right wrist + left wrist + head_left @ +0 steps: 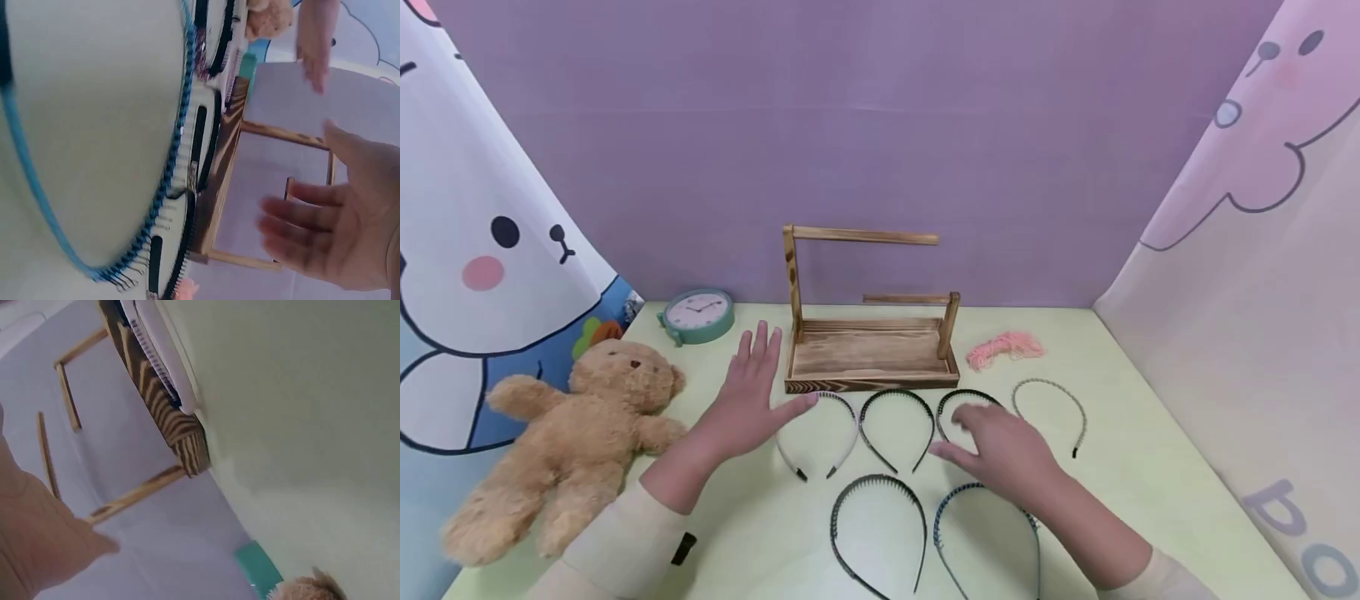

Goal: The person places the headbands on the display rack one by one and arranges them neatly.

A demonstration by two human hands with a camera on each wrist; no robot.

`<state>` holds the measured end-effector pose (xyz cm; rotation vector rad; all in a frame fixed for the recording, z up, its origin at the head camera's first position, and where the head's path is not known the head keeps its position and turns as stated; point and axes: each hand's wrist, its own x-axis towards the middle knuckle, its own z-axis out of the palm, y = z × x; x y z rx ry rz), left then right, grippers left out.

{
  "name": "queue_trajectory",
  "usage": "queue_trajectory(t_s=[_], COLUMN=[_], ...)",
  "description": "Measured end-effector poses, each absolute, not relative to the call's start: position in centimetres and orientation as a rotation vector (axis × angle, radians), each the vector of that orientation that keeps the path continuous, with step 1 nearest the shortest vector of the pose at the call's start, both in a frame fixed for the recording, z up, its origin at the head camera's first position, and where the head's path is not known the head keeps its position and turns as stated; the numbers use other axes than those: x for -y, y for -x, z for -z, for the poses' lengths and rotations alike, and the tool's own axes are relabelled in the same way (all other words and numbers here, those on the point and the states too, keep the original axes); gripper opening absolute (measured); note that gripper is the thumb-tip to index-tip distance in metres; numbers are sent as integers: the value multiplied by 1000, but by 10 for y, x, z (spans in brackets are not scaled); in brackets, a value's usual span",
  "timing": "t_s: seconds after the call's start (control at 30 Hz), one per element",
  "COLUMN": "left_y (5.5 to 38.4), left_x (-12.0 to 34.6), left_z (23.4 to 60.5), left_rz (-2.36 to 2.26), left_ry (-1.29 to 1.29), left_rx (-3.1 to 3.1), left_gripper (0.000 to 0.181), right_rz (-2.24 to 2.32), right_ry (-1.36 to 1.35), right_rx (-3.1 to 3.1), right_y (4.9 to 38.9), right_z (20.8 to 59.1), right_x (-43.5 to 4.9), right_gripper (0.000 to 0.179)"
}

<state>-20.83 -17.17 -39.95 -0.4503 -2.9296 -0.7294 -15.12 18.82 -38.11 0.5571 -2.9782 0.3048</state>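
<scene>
My left hand (pixel 741 417) hovers with fingers spread and nothing in it, its thumb overlapping a pale lilac headband (pixel 854 425) in the head view. My right hand (pixel 1011 458), also holding nothing, hangs over the right side with loosely bent fingers. It partly hides a black headband (pixel 942 408) and a blue headband (pixel 938 527), whose coiled band (pixel 164 187) fills much of the right wrist view. Between the hands lies another black headband (pixel 862 417). A dark grey toothed headband (pixel 833 521) is nearer the front, and a thin beaded headband (pixel 1081 417) lies far right.
Behind the headbands stands a wooden rack (pixel 872 385) with a tray base and two bars at different heights. A teal clock (pixel 700 317) and a teddy bear (pixel 580 442) are on the left. Pink yarn (pixel 1006 348) lies right of the rack. A purple curtain (pixel 1000 150) hangs behind.
</scene>
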Motion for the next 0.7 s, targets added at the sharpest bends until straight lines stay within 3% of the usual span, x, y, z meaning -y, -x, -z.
queue_trajectory(t_s=[0.17, 0.37, 0.7], left_y=[236, 270, 300], left_x=[183, 190, 185], left_z=[397, 404, 421], left_rz=[1103, 1262, 1428], left_ry=[406, 301, 150], left_rx=[3003, 3073, 3137], left_gripper=[112, 123, 124], right_rz=[-450, -508, -822], right_ry=[-673, -778, -541], right_rx=[3279, 3387, 3594], right_y=[130, 114, 106], right_z=[390, 409, 421], right_x=[-186, -182, -176], right_gripper=[46, 44, 18])
